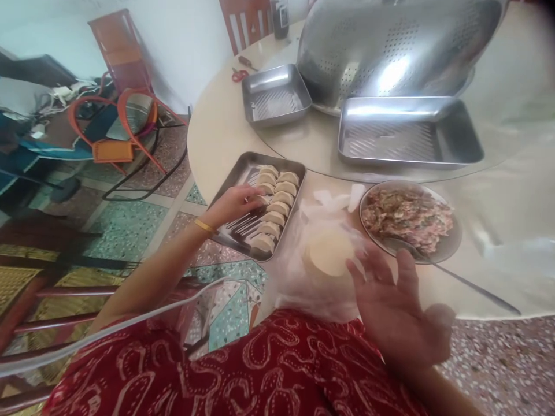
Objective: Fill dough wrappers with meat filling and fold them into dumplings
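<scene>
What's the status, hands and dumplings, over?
Left hand on a dumpling in the tray. Right hand open beside the wrapper stack. Nothing between.

Pale cream folded dumplings (274,203) sit on a silvery steel tray (236,180), and the round wrapper stack (330,251) shows the same cream. Pinkish-brown filling flecked with green fills the grey bowl (451,245), while a red garment with white swirls (243,370) spreads below.
</scene>
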A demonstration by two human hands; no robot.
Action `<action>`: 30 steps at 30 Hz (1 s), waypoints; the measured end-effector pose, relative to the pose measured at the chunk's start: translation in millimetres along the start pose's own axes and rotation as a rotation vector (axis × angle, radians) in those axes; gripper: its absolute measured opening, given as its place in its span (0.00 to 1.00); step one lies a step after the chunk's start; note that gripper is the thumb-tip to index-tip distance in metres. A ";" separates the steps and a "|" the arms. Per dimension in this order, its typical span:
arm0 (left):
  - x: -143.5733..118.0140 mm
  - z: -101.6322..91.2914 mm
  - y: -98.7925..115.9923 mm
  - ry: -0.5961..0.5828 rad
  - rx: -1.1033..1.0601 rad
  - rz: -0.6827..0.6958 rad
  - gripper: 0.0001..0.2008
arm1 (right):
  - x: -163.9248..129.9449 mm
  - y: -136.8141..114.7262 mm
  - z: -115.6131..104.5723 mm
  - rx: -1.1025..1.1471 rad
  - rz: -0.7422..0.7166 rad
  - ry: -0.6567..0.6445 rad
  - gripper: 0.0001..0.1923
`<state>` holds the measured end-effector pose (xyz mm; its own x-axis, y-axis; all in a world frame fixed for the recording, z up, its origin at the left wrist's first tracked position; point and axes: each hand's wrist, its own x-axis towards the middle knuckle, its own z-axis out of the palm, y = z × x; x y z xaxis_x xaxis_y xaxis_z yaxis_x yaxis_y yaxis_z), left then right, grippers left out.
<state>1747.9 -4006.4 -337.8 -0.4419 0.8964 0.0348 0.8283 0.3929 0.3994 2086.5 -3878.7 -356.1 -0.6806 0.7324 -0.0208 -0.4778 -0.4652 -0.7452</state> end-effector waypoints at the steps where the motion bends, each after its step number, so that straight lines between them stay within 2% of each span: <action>1: 0.8 1.8 -2.0 -0.009 0.015 0.001 0.15 | 1.0 0.2 -1.1 0.001 0.001 -0.006 0.28; 13: 4.6 9.5 -1.2 -0.035 0.264 0.071 0.16 | 7.8 5.2 -6.8 0.049 -0.006 -0.052 0.26; 17: 5.4 11.1 -2.1 -0.017 0.284 0.058 0.17 | 6.1 5.3 -9.4 0.051 0.001 -0.074 0.28; 23: 5.7 14.1 -0.2 0.015 0.305 0.054 0.16 | 6.7 6.6 -11.1 0.043 0.030 -0.019 0.29; 30: 5.7 14.6 1.3 0.015 0.279 0.028 0.16 | 7.1 5.1 -10.8 0.043 0.024 -0.025 0.29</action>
<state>1751.5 -3997.7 -350.4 -0.4206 0.9054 0.0572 0.9023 0.4109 0.1303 2085.2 -3870.4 -367.3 -0.7058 0.7081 -0.0212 -0.4843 -0.5041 -0.7151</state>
